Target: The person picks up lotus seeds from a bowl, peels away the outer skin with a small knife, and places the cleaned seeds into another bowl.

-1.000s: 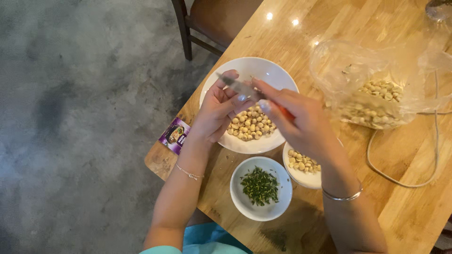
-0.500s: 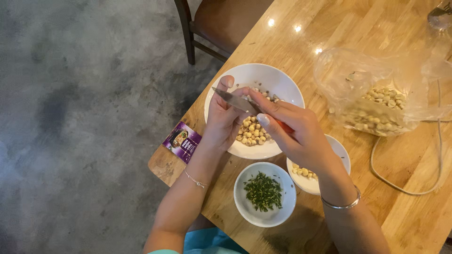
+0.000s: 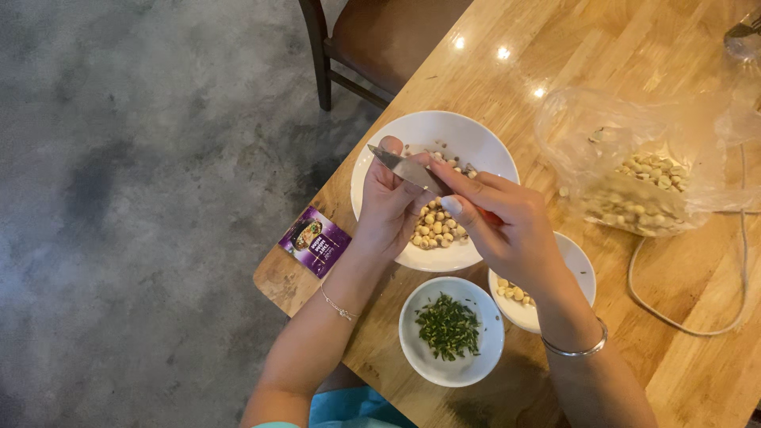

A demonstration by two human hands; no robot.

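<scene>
Right now my right hand (image 3: pixel 515 234) has its grip clamped on a knife (image 3: pixel 408 169), blade pointing toward ten o'clock, edge laid against whatever my left hand (image 3: pixel 392 206) pinches. That left grip is closed too, fingers curled together, though I cannot see the piece inside; likely one seed. Both hands hover over the big bowl (image 3: pixel 476 139), I judge so that anything falling lands among the pale seeds (image 3: pixel 436 226) there.

Counting outward: three white bowls. The big one sits at the centre, a small bowl of green bits (image 3: pixel 450 326) at six o'clock from it, and another small bowl (image 3: pixel 575 265) with a few seeds at four o'clock, half hidden by my right wrist. One clear bag (image 3: pixel 634 166) of more seeds lies at three o'clock, open. One purple packet (image 3: pixel 314 242) sits at eight o'clock on the worktop (image 3: pixel 697 333) edge. One cord (image 3: pixel 674 321) loops at the right, one chair (image 3: pixel 372 40) stands at twelve.
</scene>
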